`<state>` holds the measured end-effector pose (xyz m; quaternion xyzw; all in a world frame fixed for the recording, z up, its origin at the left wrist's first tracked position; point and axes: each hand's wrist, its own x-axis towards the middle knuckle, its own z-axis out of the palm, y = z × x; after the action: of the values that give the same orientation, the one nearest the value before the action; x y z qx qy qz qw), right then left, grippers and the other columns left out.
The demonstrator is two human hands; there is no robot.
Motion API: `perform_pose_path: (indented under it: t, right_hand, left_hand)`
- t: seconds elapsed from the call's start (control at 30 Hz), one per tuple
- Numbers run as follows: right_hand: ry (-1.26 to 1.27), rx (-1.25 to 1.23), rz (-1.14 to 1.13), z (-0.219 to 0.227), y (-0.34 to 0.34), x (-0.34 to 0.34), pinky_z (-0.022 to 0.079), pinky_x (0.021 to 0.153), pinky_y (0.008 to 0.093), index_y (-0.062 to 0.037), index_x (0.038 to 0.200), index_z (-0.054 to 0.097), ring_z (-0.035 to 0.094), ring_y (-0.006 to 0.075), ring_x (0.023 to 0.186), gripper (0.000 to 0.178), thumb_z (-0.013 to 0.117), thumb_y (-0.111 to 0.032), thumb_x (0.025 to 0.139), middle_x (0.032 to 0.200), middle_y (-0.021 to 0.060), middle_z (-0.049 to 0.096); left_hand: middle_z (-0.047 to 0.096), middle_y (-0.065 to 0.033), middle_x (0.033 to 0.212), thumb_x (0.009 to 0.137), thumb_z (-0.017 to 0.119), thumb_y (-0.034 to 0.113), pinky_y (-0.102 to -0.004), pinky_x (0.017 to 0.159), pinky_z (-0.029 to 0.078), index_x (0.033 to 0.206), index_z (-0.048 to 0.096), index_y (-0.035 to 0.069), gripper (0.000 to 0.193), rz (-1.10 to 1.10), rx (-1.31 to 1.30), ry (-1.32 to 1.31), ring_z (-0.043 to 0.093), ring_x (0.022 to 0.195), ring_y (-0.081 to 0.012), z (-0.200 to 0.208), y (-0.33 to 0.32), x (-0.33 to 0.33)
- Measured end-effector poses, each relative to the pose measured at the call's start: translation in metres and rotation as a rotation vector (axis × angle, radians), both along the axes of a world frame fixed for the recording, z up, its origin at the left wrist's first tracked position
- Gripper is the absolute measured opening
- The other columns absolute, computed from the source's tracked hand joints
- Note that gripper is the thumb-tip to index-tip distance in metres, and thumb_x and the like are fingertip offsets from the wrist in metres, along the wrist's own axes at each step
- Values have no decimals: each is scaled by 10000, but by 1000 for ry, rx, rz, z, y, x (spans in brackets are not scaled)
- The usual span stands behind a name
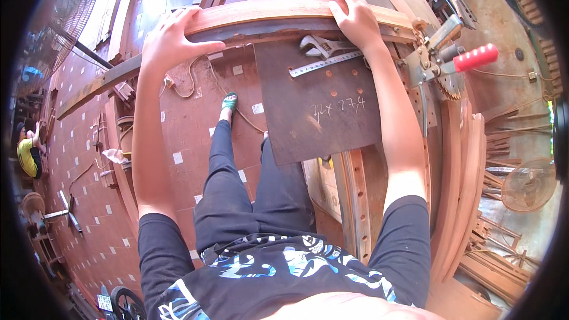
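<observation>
2 bare hands meet 1 long strip of pale wood (267, 13), which runs crosswise ahead of the body, bridging the space between them. The left hand (170, 38) covers its left end, fingers over the wood and thumb stretched out straight on the near side; how firmly it grips, I cannot tell. The right hand (357, 19) rests on the strip toward its right end, fingers bent over the top; whether it clasps or only presses is unclear. White handwriting marks the dark board (320, 112) below, where 1 adjustable wrench (318, 47) lies just beside a ruler (326, 64) with printed graduations. Right of the right hand stands a red-handled clamp (474, 58). 1 lettered white plate (104, 303) shows at lower left.
</observation>
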<state>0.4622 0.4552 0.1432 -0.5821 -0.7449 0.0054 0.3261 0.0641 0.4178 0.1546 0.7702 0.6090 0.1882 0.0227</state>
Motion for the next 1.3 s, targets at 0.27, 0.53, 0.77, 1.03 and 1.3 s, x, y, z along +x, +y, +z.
perform_pose_path:
  t: [0.27,0.53,0.77,1.03,1.3]
  right_hand:
    - [-37,174,15,-7,65,1,415,1164,399,-74,1289,685,562,295,1334,407,624,-307,962,1356,143,659]
    - [23,0,-35,0,68,-9,449,1104,413,-71,1287,687,618,308,1259,435,614,-360,971,1249,138,714]
    - [66,-2,-87,-2,72,-1,483,1073,428,-111,1276,702,640,325,1237,401,621,-366,977,1266,144,719]
    - [37,162,-42,5,57,2,464,1097,421,-68,1236,705,610,329,1265,354,644,-291,967,1277,148,705]
    - [35,22,-51,26,35,-7,471,1084,418,-66,1214,722,622,314,1239,342,655,-287,962,1240,147,722]
  left_hand:
    - [657,-159,1399,649,864,637,-446,1112,470,1473,600,119,1009,-155,40,-145,629,1286,-316,-9,66,-5]
    - [686,-175,1346,597,906,663,-453,1099,494,1431,624,72,1060,-187,33,-175,654,1249,-321,-9,78,-10]
    - [692,-193,1240,628,851,725,-456,1057,510,1367,627,35,1036,-125,14,-82,657,1195,-332,-5,81,-9]
    - [643,-165,1302,645,810,760,-459,1095,482,1399,605,47,1058,-94,55,-19,591,1286,-322,3,59,-6]
    - [636,-165,1325,644,819,750,-468,1086,489,1378,610,38,1044,-79,47,-50,600,1275,-347,8,38,-11]
